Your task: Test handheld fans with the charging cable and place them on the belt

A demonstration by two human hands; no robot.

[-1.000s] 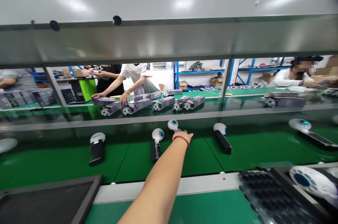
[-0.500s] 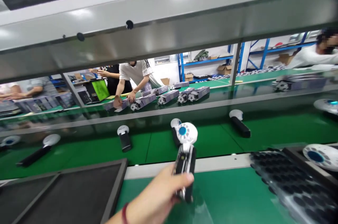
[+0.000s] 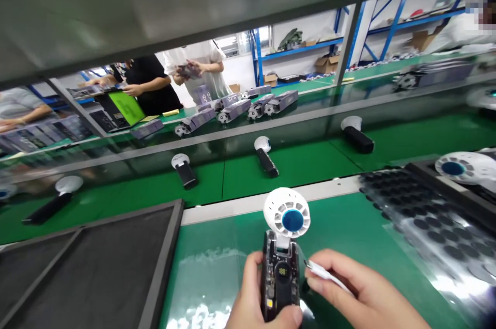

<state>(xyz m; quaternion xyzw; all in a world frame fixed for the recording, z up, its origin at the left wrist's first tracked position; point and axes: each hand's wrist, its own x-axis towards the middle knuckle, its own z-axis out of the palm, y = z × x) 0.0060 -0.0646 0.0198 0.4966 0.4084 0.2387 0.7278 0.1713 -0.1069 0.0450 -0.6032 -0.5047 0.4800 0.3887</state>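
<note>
Upright in my left hand (image 3: 253,300) is a small handheld fan (image 3: 284,251), with a white round head, a blue centre and a see-through dark handle showing its circuit board and a small display. My fingers and thumb wrap round the lower handle. Just right of the handle, my right hand (image 3: 360,285) pinches a white cable (image 3: 327,273) by its plug. The plug's metal tip points at the handle's side, close to it; whether they touch I cannot tell.
On the green belt beyond lie several similar fans (image 3: 266,156). A black foam-lined tray (image 3: 116,267) is at left, a sheet of black round stickers (image 3: 418,215) at right, with another fan (image 3: 465,168) beside it. Co-workers (image 3: 196,68) stand behind purple boxes (image 3: 234,110). A metal shelf (image 3: 174,14) hangs overhead.
The held fan has come nearer and turned its display side towards me. My right hand has come into view with the white cable. The co-worker in white has lifted something from the bench.
</note>
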